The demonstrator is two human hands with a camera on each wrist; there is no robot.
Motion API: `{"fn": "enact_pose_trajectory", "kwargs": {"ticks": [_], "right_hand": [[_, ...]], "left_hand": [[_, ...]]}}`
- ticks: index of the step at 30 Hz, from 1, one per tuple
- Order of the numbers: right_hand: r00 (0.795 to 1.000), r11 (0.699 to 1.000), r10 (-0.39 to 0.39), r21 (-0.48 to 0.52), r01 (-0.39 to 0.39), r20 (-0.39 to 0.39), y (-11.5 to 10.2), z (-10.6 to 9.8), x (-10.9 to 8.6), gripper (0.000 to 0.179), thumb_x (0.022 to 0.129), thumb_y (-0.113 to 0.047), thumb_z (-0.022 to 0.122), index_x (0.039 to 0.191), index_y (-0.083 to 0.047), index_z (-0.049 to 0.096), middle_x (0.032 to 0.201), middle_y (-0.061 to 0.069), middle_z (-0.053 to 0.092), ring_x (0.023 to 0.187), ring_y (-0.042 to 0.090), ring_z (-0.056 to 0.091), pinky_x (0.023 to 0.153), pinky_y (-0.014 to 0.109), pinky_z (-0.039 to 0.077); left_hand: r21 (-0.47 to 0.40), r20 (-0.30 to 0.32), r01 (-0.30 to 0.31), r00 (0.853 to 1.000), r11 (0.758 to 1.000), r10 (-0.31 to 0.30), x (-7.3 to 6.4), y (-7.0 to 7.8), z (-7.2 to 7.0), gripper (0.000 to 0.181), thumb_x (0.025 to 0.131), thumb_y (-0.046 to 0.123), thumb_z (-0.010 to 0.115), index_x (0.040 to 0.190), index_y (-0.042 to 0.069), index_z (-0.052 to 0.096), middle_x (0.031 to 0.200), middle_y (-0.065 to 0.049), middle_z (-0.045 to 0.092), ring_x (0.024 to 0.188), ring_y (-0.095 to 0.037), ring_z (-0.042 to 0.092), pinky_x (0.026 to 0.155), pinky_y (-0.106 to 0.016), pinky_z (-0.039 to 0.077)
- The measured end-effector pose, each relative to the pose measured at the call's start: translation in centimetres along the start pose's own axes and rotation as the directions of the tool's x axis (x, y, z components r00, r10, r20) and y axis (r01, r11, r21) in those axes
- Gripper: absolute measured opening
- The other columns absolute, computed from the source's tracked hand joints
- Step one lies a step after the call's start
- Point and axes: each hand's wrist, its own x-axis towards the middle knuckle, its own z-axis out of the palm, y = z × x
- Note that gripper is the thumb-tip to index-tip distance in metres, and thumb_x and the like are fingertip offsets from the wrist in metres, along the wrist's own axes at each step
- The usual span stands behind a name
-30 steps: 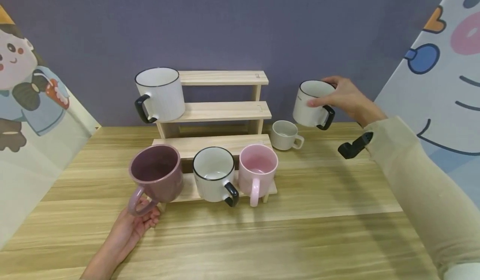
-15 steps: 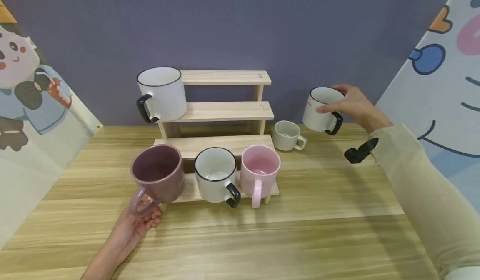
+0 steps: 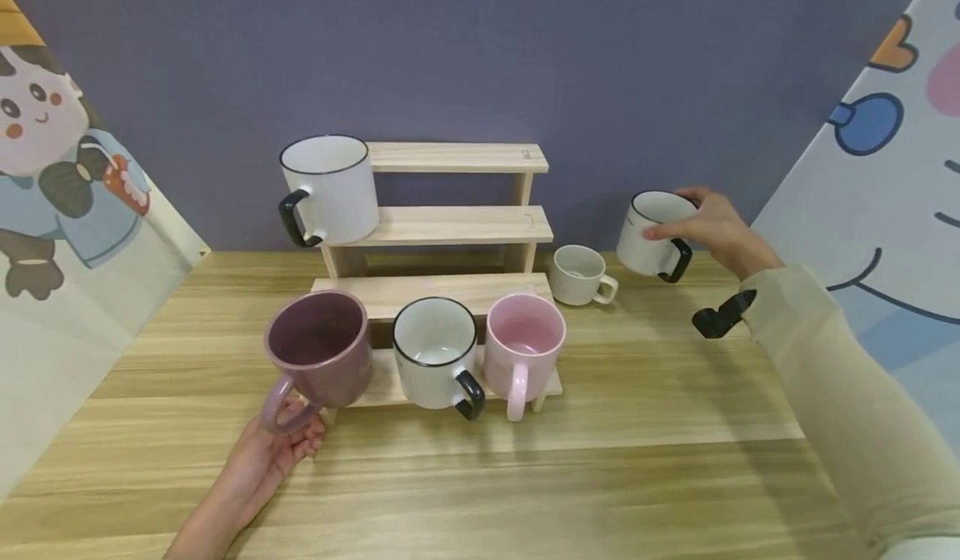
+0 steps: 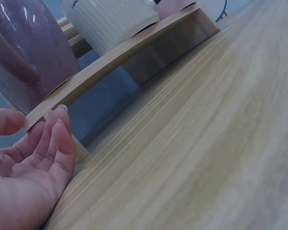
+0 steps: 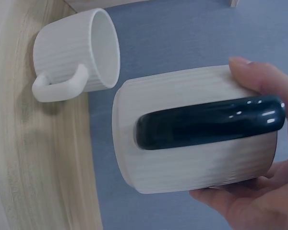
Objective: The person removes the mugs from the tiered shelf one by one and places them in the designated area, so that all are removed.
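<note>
Right hand (image 3: 705,222) grasps a white ceramic mug with fine ribs, a black rim and a glossy black handle (image 3: 647,239), thumb on one side and fingers on the other; the mug is held clear of the table (image 3: 600,477), slightly tilted. Just beside it, toward the rack, a small off-white cup with a ribbed wall and looped handle (image 3: 576,278) stands upright on the streaky wood-grain surface. Left hand (image 3: 272,453) has its fingers curled round the front left corner of a stepped pale-wood rack (image 3: 468,223). Above that hand, on the lowest board, sits a glossy plum mug with a rounded handle (image 3: 330,368); next come a black-rimmed white ribbed mug (image 3: 427,377) and a smooth pink mug (image 3: 517,360). Higher up at the left stands a larger white ribbed mug with an angular black handle (image 3: 341,202). Behind rises a matte blue-grey wall (image 3: 465,52).
</note>
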Motion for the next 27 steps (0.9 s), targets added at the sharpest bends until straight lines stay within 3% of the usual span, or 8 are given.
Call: {"fn": "enact_pose_trajectory", "kwargs": {"ticks": [8,19,27], "right_hand": [[1.0,1.0,0.001,0.012,-0.001,0.006,1.2,0.3,0.5,0.108,0.078,-0.031,0.078,0.151,0.001,0.006,0.151,0.028,0.022,0.129,0.041,0.033,0.106,0.054,0.033],[1.0,1.0,-0.012,0.014,0.012,0.021,3.6,1.2,1.1,0.108,0.078,-0.032,0.078,0.149,0.005,0.007,0.149,0.032,0.023,0.128,0.044,0.034,0.106,0.057,0.033],[1.0,1.0,-0.027,0.011,0.027,0.006,5.1,2.2,1.4,0.102,0.079,-0.028,0.077,0.147,0.009,0.011,0.145,0.034,0.026,0.125,0.045,0.036,0.103,0.056,0.036]], "left_hand": [[0.01,0.021,-0.015,1.0,1.0,0.014,0.2,0.2,0.2,0.043,0.103,0.003,0.016,0.107,0.012,0.058,0.102,-0.002,0.068,0.092,-0.01,0.064,0.08,-0.021,0.054],[0.064,-0.057,0.015,0.998,0.998,-0.012,0.0,0.4,0.3,0.041,0.103,0.003,0.019,0.102,0.016,0.058,0.096,0.001,0.068,0.087,-0.008,0.063,0.076,-0.02,0.054],[0.043,-0.05,0.027,0.998,0.999,-0.025,-0.2,0.3,0.7,0.039,0.103,0.003,0.021,0.104,0.017,0.058,0.098,0.002,0.068,0.088,-0.008,0.063,0.078,-0.019,0.054]]}}
